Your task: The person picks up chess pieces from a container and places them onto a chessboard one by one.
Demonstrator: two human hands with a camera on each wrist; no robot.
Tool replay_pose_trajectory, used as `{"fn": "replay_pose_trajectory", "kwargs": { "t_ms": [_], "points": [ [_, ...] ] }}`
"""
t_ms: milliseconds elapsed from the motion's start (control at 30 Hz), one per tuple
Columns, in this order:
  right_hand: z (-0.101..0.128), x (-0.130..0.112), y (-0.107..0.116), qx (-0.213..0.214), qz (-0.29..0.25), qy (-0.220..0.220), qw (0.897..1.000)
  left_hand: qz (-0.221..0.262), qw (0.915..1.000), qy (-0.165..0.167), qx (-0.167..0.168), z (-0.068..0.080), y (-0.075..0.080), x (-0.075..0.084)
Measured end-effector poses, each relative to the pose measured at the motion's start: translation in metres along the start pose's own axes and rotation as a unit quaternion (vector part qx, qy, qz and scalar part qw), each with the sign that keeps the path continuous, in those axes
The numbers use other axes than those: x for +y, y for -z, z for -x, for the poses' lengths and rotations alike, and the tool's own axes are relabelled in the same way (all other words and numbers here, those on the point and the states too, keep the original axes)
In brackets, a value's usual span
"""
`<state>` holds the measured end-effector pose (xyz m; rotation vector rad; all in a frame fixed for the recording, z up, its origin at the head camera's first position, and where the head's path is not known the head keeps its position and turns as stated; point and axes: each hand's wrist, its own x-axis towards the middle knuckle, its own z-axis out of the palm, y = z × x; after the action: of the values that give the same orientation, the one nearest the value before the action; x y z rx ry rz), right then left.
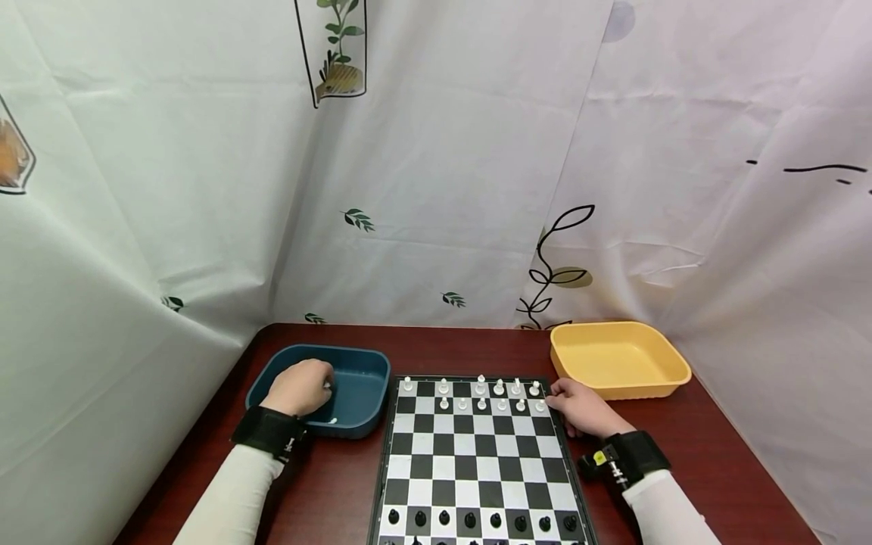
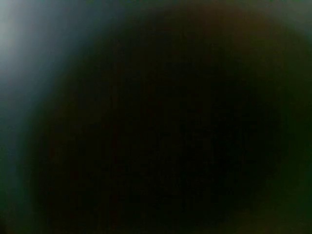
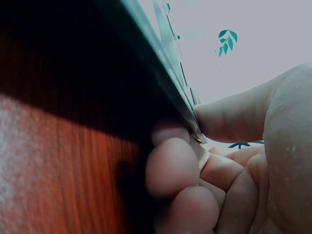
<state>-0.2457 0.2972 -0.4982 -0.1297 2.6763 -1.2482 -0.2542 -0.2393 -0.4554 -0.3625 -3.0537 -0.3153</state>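
My left hand (image 1: 300,387) is inside the blue bin (image 1: 361,415), fingers curled and pinched together. A small pale thing at its fingertips looks like a white chess piece, mostly hidden. Another white piece (image 1: 332,421) lies in the bin. The left wrist view is dark and blurred. At the chessboard's (image 1: 467,467) right edge, my right hand (image 1: 583,407) grips the rim. In the right wrist view the thumb (image 3: 239,114) lies over the edge and the fingers (image 3: 173,168) curl beneath it. White pieces (image 1: 481,386) stand in the far two rows, with gaps; black pawns (image 1: 470,520) line the near side.
A yellow bin (image 1: 613,356) stands at the table's back right, just beyond my right hand. The dark red wooden table (image 1: 327,484) is closed in by white printed cloth (image 1: 436,166) behind and at both sides. More black pieces are cut off at the bottom edge.
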Motion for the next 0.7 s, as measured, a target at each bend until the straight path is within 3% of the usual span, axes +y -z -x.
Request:
{"fn": "replay_pose_trajectory", "kwargs": {
  "t_ms": [367,700],
  "points": [
    [-0.003,0.004,-0.001,-0.001,0.0,0.002,1.0,0.008,0.9991,-0.025,0.033,0.001,0.002,-0.001],
    [-0.001,0.003,0.0,0.0,-0.002,0.004,1.0,-0.001,0.9961,-0.056,0.068,0.002,0.014,0.007]
  ]
}}
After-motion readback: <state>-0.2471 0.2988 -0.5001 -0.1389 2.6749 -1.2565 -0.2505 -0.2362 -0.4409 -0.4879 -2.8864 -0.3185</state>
